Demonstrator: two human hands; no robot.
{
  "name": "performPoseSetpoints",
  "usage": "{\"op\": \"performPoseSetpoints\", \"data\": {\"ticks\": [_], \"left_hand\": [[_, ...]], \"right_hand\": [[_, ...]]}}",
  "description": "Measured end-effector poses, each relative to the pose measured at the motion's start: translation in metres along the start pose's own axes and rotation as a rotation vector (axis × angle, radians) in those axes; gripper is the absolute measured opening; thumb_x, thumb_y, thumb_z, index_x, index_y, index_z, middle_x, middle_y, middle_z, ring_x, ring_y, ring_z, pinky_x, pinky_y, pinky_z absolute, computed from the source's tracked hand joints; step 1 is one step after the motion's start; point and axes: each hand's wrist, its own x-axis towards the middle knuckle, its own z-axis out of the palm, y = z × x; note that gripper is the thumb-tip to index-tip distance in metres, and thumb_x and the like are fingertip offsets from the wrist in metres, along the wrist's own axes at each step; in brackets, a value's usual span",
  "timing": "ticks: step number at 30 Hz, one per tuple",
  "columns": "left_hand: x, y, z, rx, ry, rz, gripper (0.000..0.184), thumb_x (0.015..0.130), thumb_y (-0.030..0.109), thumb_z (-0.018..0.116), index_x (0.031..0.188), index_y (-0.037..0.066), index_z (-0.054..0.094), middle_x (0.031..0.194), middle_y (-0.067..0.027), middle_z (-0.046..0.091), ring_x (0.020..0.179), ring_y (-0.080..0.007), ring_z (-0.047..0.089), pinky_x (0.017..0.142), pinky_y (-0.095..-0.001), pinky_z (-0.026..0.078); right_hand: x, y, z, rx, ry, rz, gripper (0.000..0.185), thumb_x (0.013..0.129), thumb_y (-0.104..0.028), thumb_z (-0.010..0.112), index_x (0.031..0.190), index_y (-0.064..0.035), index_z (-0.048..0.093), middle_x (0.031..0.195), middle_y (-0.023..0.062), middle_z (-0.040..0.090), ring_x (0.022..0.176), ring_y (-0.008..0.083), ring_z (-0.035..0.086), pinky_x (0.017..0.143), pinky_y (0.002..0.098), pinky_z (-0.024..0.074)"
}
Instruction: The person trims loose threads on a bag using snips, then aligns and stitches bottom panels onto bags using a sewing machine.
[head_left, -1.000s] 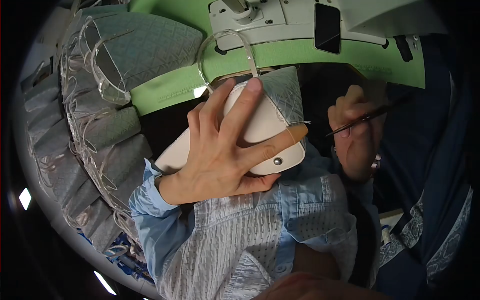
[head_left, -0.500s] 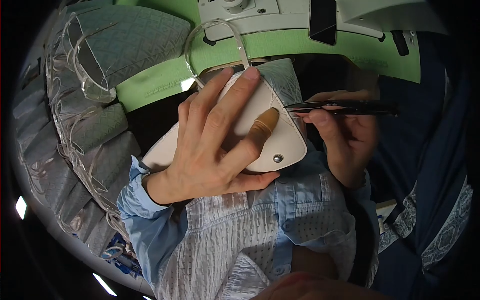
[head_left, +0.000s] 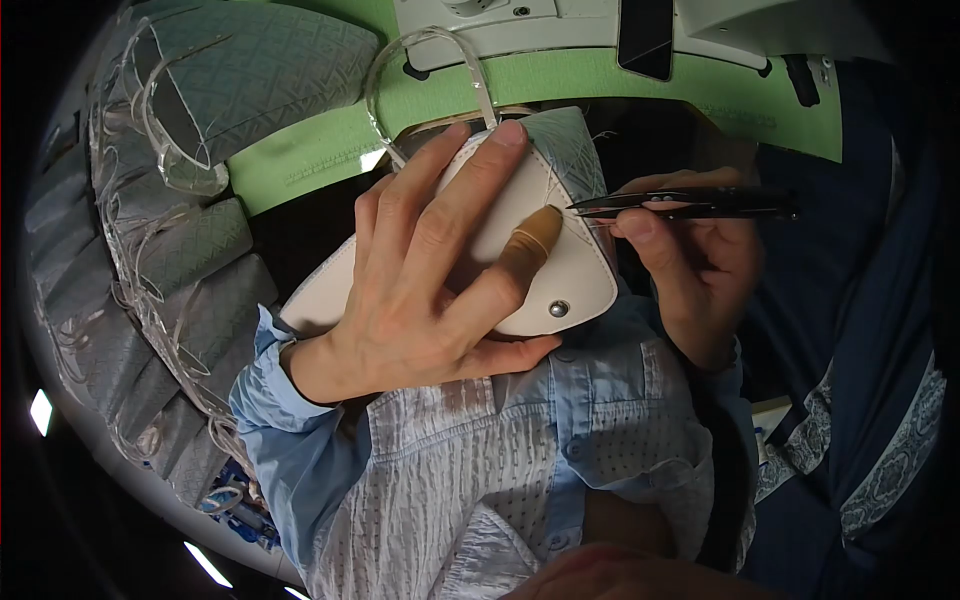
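A small handbag with a smooth cream flap [head_left: 490,240], patterned grey-green side [head_left: 565,150] and looped handle [head_left: 478,75] rests tilted before me. My left hand [head_left: 430,250] lies across the flap, gripping the bag with its thumb along the lower edge. A tan finger cot [head_left: 540,230] covers one fingertip, close to the stitched edge. My right hand [head_left: 690,250] is closed on black pointed tweezers [head_left: 725,202]. Their tips are at the flap's right edge, among fine loose threads [head_left: 553,185]. A round metal snap [head_left: 559,309] sits near the flap's corner.
Several similar patterned bags [head_left: 190,260] with plastic-wrapped handles are stacked at left, one large bag [head_left: 270,80] above them. A green mat [head_left: 560,80] spans the back, with a white machine base [head_left: 560,30] and a dark phone [head_left: 646,40]. Dark blue fabric [head_left: 830,300] hangs at right.
The bag and left hand have shifted slightly upward. The tweezers have turned slightly in my right hand, their tips moving a little up and left along the flap edge.
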Motion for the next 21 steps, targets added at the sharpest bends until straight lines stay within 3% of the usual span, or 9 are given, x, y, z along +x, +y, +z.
{"op": "performPoseSetpoints", "data": {"ticks": [4, 7, 9, 14, 17, 19, 20, 21], "left_hand": [[0.000, 0.001, 0.000, -0.007, -0.005, -0.004, 0.075, 0.064, 0.055, 0.082, 0.113, 0.002, 0.060, 0.138, -0.0367, 0.041, 0.119, -0.0508, 0.049, 0.095, -0.0541, 0.045], [0.000, 0.001, 0.001, -0.009, 0.003, -0.003, 0.075, 0.064, 0.055, 0.082, 0.113, 0.003, 0.060, 0.138, -0.0366, 0.040, 0.120, -0.0504, 0.049, 0.095, -0.0537, 0.045], [0.000, 0.000, 0.002, -0.006, 0.001, -0.004, 0.075, 0.064, 0.055, 0.082, 0.114, 0.003, 0.060, 0.139, -0.0360, 0.040, 0.120, -0.0498, 0.049, 0.095, -0.0528, 0.045], [0.002, 0.002, 0.005, 0.012, -0.017, -0.029, 0.076, 0.065, 0.055, 0.082, 0.117, 0.003, 0.060, 0.139, -0.0342, 0.041, 0.120, -0.0478, 0.049, 0.096, -0.0502, 0.045], [0.002, 0.002, 0.005, 0.015, -0.013, -0.013, 0.077, 0.065, 0.054, 0.081, 0.118, 0.003, 0.060, 0.139, -0.0332, 0.041, 0.121, -0.0470, 0.049, 0.096, -0.0491, 0.045], [0.002, 0.002, 0.000, 0.014, -0.023, -0.020, 0.077, 0.065, 0.054, 0.082, 0.118, 0.003, 0.060, 0.139, -0.0341, 0.041, 0.121, -0.0478, 0.049, 0.096, -0.0507, 0.045], [0.002, 0.001, 0.001, 0.013, -0.023, -0.019, 0.077, 0.065, 0.054, 0.082, 0.118, 0.003, 0.060, 0.139, -0.0341, 0.041, 0.121, -0.0478, 0.049, 0.096, -0.0507, 0.045], [0.001, 0.000, 0.001, 0.003, -0.006, -0.015, 0.077, 0.065, 0.054, 0.082, 0.118, 0.003, 0.060, 0.139, -0.0347, 0.041, 0.120, -0.0483, 0.049, 0.095, -0.0518, 0.045]], "right_hand": [[-0.001, -0.003, 0.000, -0.043, 0.006, 0.011, 0.020, 0.085, 0.004, 0.070, 0.103, 0.0047, 0.061, 0.100, 0.0113, 0.064, 0.087, 0.0129, 0.066, 0.071, 0.0230, 0.0543], [0.000, -0.003, 0.000, -0.179, -0.035, -0.084, 0.023, 0.084, 0.003, 0.072, 0.105, 0.0040, 0.061, 0.100, 0.0136, 0.064, 0.083, 0.0150, 0.067, 0.068, 0.0243, 0.0535], [-0.001, -0.005, 0.005, -0.329, -0.067, -0.254, 0.022, 0.086, 0.006, 0.066, 0.103, 0.0017, 0.053, 0.099, 0.0185, 0.065, 0.085, 0.0213, 0.067, 0.075, 0.0286, 0.0540], [-0.004, -0.012, 0.008, -0.534, -0.131, -0.397, 0.016, 0.085, 0.004, 0.068, 0.097, 0.0036, 0.058, 0.099, 0.0180, 0.066, 0.084, 0.0237, 0.068, 0.071, 0.0284, 0.0540], [-0.003, -0.014, 0.006, -0.575, -0.170, -0.373, 0.019, 0.085, 0.005, 0.067, 0.100, 0.0031, 0.055, 0.098, 0.0192, 0.066, 0.084, 0.0238, 0.067, 0.072, 0.0297, 0.0542], [-0.002, -0.003, 0.005, -0.325, -0.068, -0.299, 0.022, 0.087, 0.006, 0.064, 0.104, 0.0022, 0.051, 0.098, 0.0200, 0.064, 0.084, 0.0224, 0.066, 0.074, 0.0301, 0.0552], [-0.005, 0.003, 0.005, -0.098, 0.026, -0.198, 0.022, 0.085, 0.004, 0.070, 0.103, 0.0012, 0.058, 0.101, 0.0159, 0.063, 0.085, 0.0161, 0.066, 0.069, 0.0236, 0.0524], [-0.004, 0.004, 0.004, -0.100, 0.026, -0.194, 0.022, 0.085, 0.004, 0.070, 0.103, 0.0012, 0.058, 0.101, 0.0159, 0.063, 0.085, 0.0161, 0.066, 0.069, 0.0236, 0.0524]]}}
